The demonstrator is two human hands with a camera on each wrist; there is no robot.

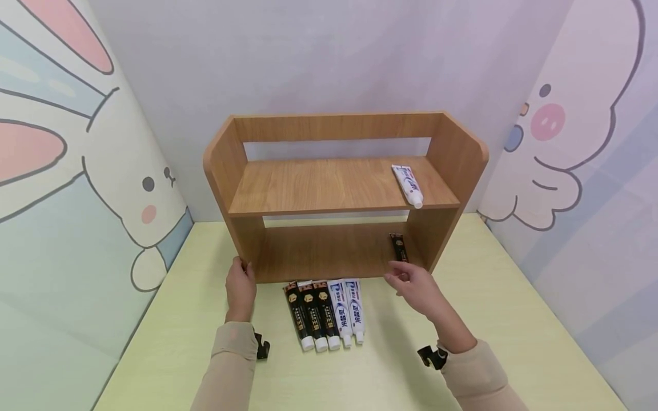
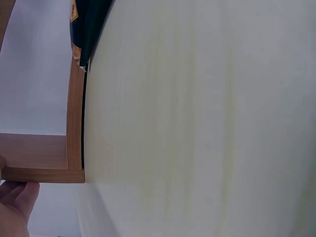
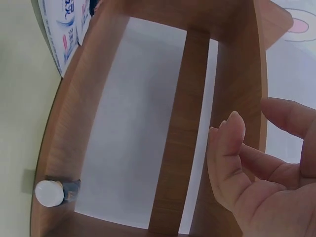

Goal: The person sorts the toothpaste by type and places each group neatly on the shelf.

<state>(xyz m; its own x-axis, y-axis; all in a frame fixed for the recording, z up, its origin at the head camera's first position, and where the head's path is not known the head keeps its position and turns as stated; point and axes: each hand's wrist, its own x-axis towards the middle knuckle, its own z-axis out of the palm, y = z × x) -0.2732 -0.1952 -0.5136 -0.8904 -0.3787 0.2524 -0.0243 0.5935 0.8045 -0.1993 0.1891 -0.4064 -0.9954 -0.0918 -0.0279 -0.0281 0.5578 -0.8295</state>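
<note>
With the left hand [image 1: 240, 290]: gripping the wooden shelf [image 1: 334, 128] at the low near end of the left panel [image 1: 226, 157], pinching it between thumb and fingers. With the right hand [image 1: 416, 285]: hovering at the near right of the lower board [image 1: 324, 251], close to the single black tube [image 1: 398, 246], holding the fingers loosely curved and spaced apart from the thumb. On the lower board, right side: supporting that black tube with the cap pointing near. On the upper board [image 1: 319, 182], right side: supporting one white tube [image 1: 408, 185] with the cap at the near edge. On the yellow table [image 1: 288, 382], near the shelf: bearing three black tubes [image 1: 313, 315] at left and two white tubes [image 1: 354, 308] at right, side by side with caps pointing near.
</note>
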